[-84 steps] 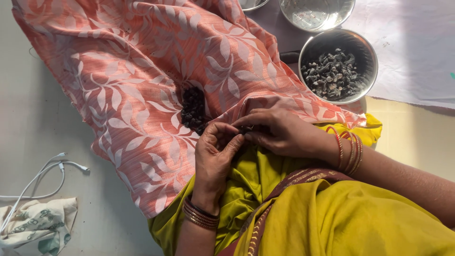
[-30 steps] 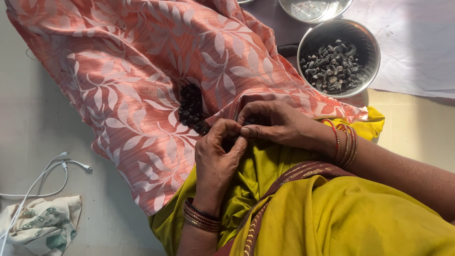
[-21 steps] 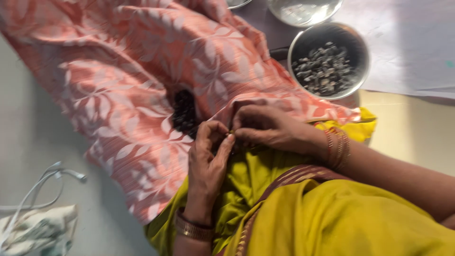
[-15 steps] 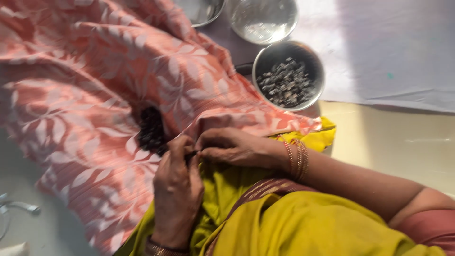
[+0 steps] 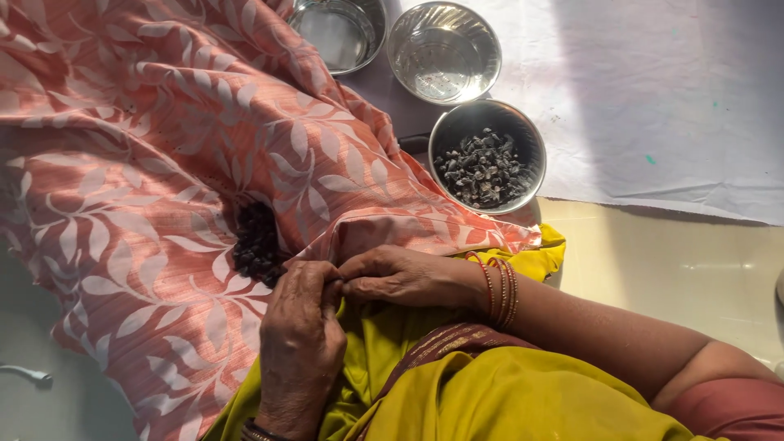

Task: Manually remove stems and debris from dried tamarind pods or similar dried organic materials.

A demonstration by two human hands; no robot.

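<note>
My left hand point(image 5: 304, 335) and my right hand point(image 5: 400, 278) meet fingertip to fingertip over my lap, pinching something too small to make out. Both rest on yellow cloth point(image 5: 457, 392) at the edge of a pink leaf-patterned cloth point(image 5: 147, 163). A small heap of dark pieces point(image 5: 256, 243) lies in a fold of the pink cloth, just left of my left hand's fingers. Beyond my right hand stands a steel bowl point(image 5: 523, 131) holding more dark pieces point(image 5: 482, 167). Bangles ring my right wrist.
Two more steel bowls point(image 5: 443, 51) point(image 5: 343, 28) stand at the top on a white sheet point(image 5: 653, 98). A pale floor point(image 5: 678, 269) lies to the right. A white cable end point(image 5: 24, 376) shows at the lower left.
The view has swung to the left and down, so the bowls sit more central and the cable and rag have slid out of sight. My hands stay pinched together at the cloth's edge.
</note>
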